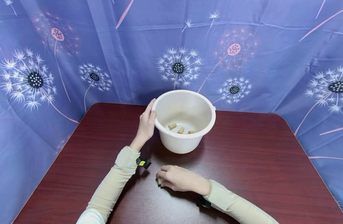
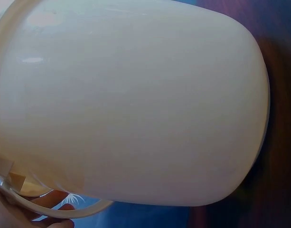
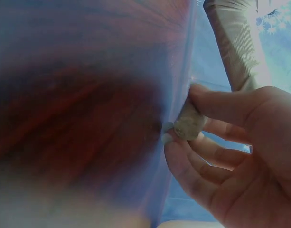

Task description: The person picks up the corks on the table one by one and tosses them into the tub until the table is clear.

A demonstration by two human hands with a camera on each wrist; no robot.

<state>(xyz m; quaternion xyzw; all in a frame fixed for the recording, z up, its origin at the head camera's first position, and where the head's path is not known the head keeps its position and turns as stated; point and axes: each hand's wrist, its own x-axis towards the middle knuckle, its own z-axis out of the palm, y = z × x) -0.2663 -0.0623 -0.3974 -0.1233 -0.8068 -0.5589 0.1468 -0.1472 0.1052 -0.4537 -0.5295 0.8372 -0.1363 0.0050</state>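
A white plastic bucket (image 1: 185,143) is at the middle of the table, its opening facing up toward the head camera. Several corks, among them one cork (image 1: 172,126) at the left, lie inside on its bottom. My left hand (image 1: 147,123) grips the bucket at the left of its rim; in the left wrist view the bucket's wall (image 2: 136,104) fills most of the picture, and fingers (image 2: 55,199) curl by a curved handle. In front of the bucket, low over the table, my right hand (image 1: 180,178) pinches a cork (image 3: 189,122) between thumb and fingers.
The dark red wooden table (image 1: 258,161) spreads around the bucket, its far edge close behind it. A blue curtain (image 1: 132,56) with dandelion prints hangs behind and along both sides. Small black cameras, one at the left wrist (image 1: 144,162), sit on the forearms.
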